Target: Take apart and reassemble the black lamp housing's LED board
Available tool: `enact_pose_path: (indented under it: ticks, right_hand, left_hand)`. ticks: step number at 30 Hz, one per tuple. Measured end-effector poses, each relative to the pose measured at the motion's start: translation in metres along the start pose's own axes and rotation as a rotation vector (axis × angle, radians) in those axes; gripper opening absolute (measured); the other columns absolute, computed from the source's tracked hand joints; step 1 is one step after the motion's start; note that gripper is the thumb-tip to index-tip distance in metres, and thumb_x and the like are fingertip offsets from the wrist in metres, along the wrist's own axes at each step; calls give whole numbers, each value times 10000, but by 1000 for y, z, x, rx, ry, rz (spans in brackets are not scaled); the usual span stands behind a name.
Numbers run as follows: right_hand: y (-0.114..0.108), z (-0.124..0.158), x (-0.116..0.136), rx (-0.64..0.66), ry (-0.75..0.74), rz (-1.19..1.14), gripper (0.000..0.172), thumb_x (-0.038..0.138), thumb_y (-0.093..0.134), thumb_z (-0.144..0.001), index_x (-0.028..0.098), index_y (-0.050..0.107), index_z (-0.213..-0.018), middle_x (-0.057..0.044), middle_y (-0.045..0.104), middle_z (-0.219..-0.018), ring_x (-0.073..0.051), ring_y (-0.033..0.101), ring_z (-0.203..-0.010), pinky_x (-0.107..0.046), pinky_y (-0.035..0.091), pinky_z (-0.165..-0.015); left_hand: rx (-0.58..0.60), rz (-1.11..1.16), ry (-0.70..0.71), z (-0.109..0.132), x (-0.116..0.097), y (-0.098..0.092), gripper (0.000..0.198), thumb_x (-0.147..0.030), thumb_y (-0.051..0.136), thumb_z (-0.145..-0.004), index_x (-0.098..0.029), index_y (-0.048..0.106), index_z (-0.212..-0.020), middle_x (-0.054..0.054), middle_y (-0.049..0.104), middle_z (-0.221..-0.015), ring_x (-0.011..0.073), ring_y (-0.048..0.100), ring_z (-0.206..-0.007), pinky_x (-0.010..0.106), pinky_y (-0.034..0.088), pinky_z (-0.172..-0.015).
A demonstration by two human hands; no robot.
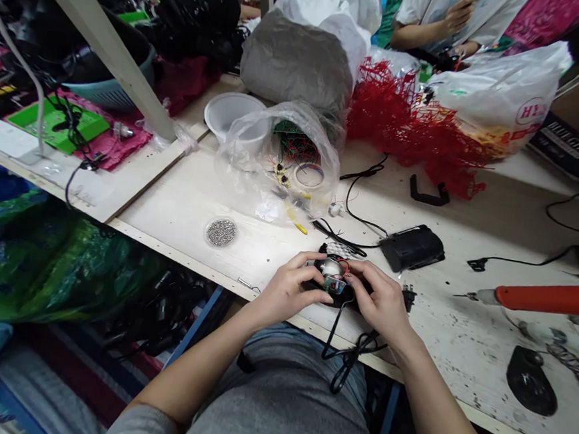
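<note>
Near the table's front edge, both my hands hold a small opened black electrical device point(332, 274). It shows a silvery round part, a green circuit board point(335, 286) and thin red wires. My left hand point(297, 286) grips its left side between thumb and fingers. On the other side, my right hand point(374, 294) has its fingertips closed on the right edge, by the red wires; whether they pinch a wire I cannot tell. A black power cord point(353, 359) hangs in loops from the device over the edge. Just behind lies a black plastic casing point(412, 247).
A dish of small screws point(221, 232) stands left of my hands. Behind are a clear bag of wired parts point(293, 164), a white bowl point(235, 109) and red netting point(401, 125). An orange electric screwdriver point(548, 297) points in from the right. Other people sit opposite.
</note>
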State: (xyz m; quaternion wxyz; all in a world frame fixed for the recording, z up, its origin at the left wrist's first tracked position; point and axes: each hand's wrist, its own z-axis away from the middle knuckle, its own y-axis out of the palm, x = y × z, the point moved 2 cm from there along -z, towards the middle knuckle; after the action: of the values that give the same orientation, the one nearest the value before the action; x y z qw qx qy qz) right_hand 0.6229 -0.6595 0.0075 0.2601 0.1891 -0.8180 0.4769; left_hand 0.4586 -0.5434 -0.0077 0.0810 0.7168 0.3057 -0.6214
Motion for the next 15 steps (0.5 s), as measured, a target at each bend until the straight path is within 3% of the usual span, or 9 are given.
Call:
enact_pose_path:
  ticks: [4,15]
  right_hand:
    - [0,-3,1,-7,-32,-29,167,120,527,-972,221,636,-1048,-43,702,-883,-172,678,-790,-275,546,-707]
    - [1,-3,-3,32,-67,-80,212,129,486,-975,222,676,-984,-41,639,-793,-164,626,-706,-281,521,-629]
  left_hand:
    - [-26,-16,29,0,3,0,215,-362,794,-823,-176,689,-849,133,627,-1254,269,629,-1200,396,562,-960]
    - [-54,-82,96,3,5,1,225,-377,781,-824,-178,682,-852,133,633,-1194,256,640,-1167,384,563,-949]
